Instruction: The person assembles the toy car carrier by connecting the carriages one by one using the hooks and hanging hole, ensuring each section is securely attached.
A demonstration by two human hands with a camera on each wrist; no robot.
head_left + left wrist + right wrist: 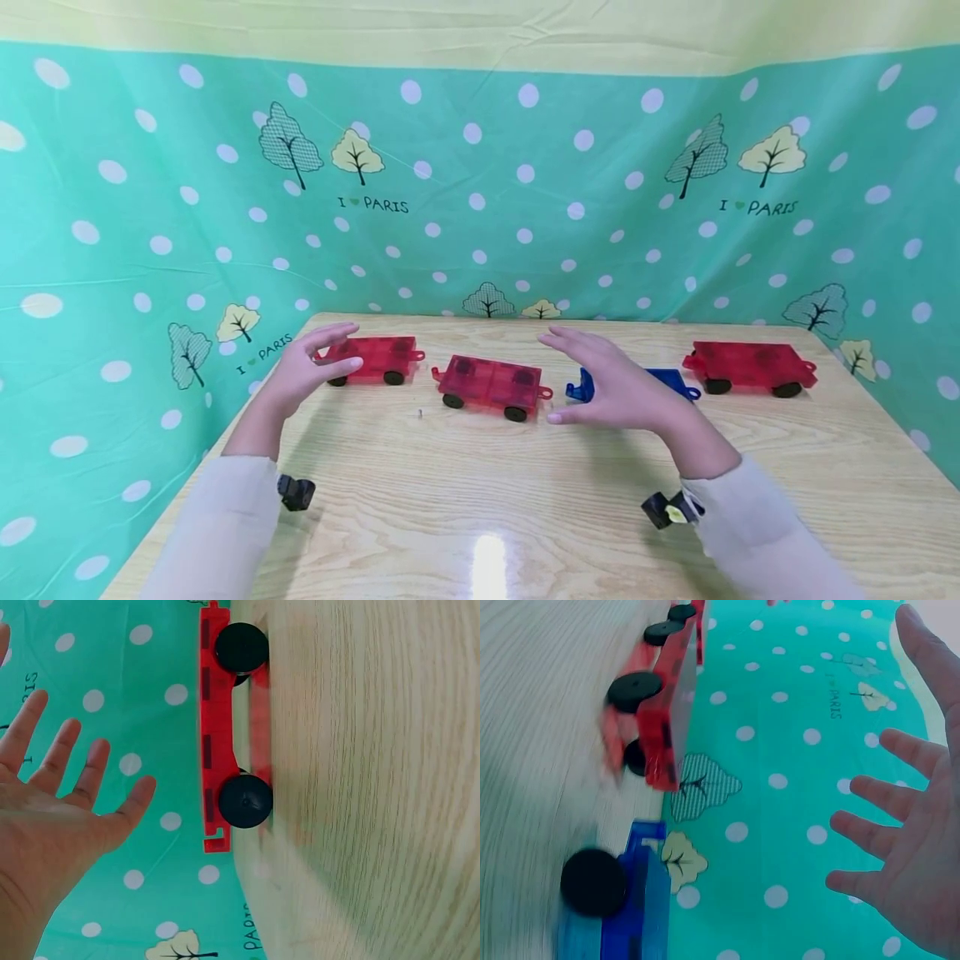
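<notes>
In the head view my left hand point(292, 379) is held above the table beside a red toy train car point(382, 357), its fingers spread and holding nothing. My right hand point(626, 385) hovers over a blue toy train car point(671, 381) and hides its middle. Between the hands a second red toy car point(491, 383) stands on its black wheels. The left wrist view shows a red car point(216, 712) side-on, apart from the open palm. In the right wrist view straight fingers point(866, 836) stay clear of the blue car point(641, 900).
A third red toy car point(750, 365) stands at the right of the wooden table point(420, 500). A tiny object point(420, 413) lies near the middle car. Behind the table hangs a green dotted cloth point(480, 225). Black wrist cameras point(296, 492) hang below the sleeves.
</notes>
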